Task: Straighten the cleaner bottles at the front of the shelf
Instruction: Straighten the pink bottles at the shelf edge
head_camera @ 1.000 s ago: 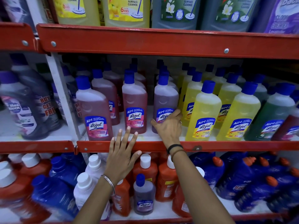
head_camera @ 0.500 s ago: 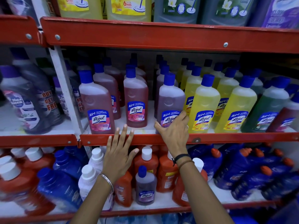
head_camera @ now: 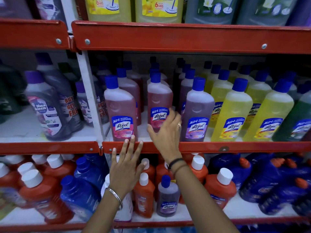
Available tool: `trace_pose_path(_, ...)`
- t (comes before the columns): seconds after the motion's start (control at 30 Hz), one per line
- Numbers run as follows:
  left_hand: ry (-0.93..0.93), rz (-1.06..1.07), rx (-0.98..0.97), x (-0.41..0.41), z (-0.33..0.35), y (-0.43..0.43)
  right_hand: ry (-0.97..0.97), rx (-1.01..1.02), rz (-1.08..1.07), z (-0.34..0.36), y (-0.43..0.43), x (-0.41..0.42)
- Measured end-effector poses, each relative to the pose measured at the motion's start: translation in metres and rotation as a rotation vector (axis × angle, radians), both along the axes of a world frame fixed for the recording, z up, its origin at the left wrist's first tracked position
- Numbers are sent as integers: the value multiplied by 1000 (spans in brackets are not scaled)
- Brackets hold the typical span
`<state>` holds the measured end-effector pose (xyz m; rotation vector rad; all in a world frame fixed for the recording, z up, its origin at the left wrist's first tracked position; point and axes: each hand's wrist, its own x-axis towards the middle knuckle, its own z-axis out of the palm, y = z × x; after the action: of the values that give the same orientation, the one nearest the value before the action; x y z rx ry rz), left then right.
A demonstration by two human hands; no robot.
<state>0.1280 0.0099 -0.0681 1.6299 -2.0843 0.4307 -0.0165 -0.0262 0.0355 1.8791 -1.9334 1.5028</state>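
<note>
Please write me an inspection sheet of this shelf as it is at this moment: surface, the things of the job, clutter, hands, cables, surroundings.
Surface: white middle shelf behind a red front rail.
Job's things: pink bottle and purple bottle upright at the front; middle pink bottle set further back.
Clutter: small purple bottle among orange ones on the lower shelf.
Hands: left hand open, fingertips on the rail; right hand open, at the middle pink bottle.
Cables: nothing seen.
Surroundings: yellow bottles to the right.

Dim, soft light with a dark shelf back (head_camera: 168, 58), wide-angle bending at the edges, and blurred outer bottles (head_camera: 277, 182).
</note>
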Motion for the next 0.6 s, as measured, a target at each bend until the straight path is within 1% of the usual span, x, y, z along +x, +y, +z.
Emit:
trace_pose_path(0.07,-29,-15,-8,4,1,-1,-37,181,-57,11,-19,7)
trace_pose_path(0.13,-28,-26,-18,5,0,-2,-79,261,-80,15,-32,10)
trace_pose_path(0.3,18,-53,-23,5,-4,-5,-58,258,-144,14,-38,13)
trace_pose_path(0.5,34,-60,-41,5,-8,-6,-3,239,-175,9,-11,13)
trace_pose_path(0.6,42,-66,-33,5,-7,-4,-12,232,-168,7,0,14)
